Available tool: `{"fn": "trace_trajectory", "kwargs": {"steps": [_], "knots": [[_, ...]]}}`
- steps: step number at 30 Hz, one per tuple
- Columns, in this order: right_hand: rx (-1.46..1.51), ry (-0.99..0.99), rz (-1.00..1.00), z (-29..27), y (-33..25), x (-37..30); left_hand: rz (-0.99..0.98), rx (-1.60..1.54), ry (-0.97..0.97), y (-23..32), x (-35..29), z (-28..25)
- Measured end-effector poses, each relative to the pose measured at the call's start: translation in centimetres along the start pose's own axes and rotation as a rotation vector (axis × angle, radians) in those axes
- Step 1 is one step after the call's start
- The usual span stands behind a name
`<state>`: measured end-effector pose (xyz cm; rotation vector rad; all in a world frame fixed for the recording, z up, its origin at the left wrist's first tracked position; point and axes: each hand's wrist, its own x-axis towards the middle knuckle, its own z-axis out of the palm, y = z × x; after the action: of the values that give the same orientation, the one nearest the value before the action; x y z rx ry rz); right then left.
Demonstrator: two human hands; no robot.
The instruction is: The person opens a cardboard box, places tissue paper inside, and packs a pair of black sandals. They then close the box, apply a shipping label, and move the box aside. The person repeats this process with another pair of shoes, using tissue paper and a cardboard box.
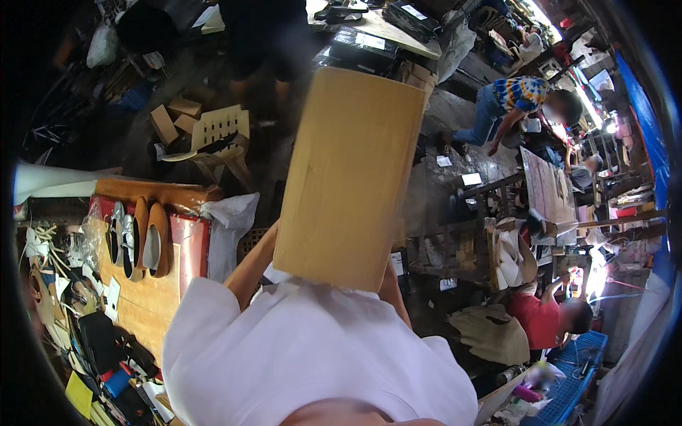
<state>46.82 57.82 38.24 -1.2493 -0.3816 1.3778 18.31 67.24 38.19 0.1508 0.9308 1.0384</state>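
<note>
A large plain brown cardboard box is held up against my white shirt, filling the middle of the view. My left forearm reaches to its left side and my right forearm to its right side. The box hides both of my hands, so their fingers do not show. Nothing else seems to bear the box's weight. Its near edge rests close to my chest, and its far end tilts a little to the right.
On my left, shoes lie on a wooden worktable. Beyond it stands a cream plastic chair near small cartons. A person in a tie-dye shirt bends at right; one in red sits nearer. Black-wrapped packages lie ahead.
</note>
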Motion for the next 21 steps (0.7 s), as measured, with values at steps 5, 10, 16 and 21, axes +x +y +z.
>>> {"fn": "trace_trajectory", "kwargs": {"steps": [5, 10, 16, 21], "knots": [[0.067, 0.193, -0.049, -5.5, -4.7, 1.0, -0.06, 0.065, -0.166, 0.7, 8.2, 11.3], [0.131, 0.324, -0.111, -8.5, -7.4, 4.5, -0.114, 0.11, -0.293, 0.3, 16.0, 20.5], [0.144, 0.386, -0.144, -11.5, -10.5, 14.3, -0.113, 0.122, -0.322, 1.3, 27.4, 25.5], [0.121, 0.351, -0.123, -12.1, -15.3, 26.7, -0.063, 0.131, -0.278, 4.0, 37.1, 29.7]]}}
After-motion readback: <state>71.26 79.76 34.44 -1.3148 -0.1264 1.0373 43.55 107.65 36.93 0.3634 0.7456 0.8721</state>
